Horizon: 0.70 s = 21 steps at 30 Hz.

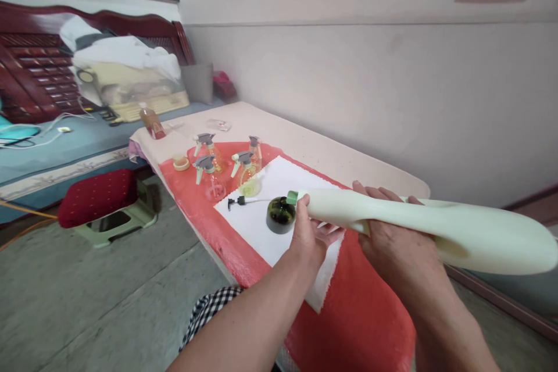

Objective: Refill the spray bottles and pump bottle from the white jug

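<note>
"How are the hands?"
"Left hand [311, 236] pinches the green jug [492, 233] near its neck, right hand [394, 241] wraps its middle, neck over the dark bottle [280, 218]."
"Around the bottle?"
"White cloth [261, 239] underneath, spray bottles [213, 186] beyond, wall [370, 81] rightward."

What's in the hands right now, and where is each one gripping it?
A long pale green container: left hand at its narrow end, right hand around its middle.
</note>
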Tool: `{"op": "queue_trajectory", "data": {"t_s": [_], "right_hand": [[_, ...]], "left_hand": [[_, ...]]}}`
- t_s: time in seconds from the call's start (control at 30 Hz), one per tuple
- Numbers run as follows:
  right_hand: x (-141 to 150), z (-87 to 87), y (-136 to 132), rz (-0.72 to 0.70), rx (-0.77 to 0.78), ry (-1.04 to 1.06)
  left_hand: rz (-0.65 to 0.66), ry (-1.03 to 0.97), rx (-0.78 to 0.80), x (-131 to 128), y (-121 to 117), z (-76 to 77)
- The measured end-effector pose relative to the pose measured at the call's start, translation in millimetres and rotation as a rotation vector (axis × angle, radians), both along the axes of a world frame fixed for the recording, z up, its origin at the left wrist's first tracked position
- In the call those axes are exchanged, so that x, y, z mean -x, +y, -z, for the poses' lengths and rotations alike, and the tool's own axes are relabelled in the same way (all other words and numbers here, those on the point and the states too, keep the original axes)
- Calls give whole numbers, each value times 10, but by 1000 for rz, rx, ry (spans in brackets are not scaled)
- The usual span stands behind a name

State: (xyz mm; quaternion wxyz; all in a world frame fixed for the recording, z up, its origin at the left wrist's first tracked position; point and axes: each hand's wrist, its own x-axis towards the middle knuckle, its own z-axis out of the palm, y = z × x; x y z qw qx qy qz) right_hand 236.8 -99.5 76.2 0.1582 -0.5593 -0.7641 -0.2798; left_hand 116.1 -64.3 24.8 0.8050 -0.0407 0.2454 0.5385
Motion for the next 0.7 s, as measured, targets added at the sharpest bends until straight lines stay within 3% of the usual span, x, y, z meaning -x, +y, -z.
{"op": "queue_trajectory", "data": {"t_s": [0.7], "right_hand": [[9,1,4,-8,-23,12]], "left_hand": [[5,-19,25,-9,22,28]]}}
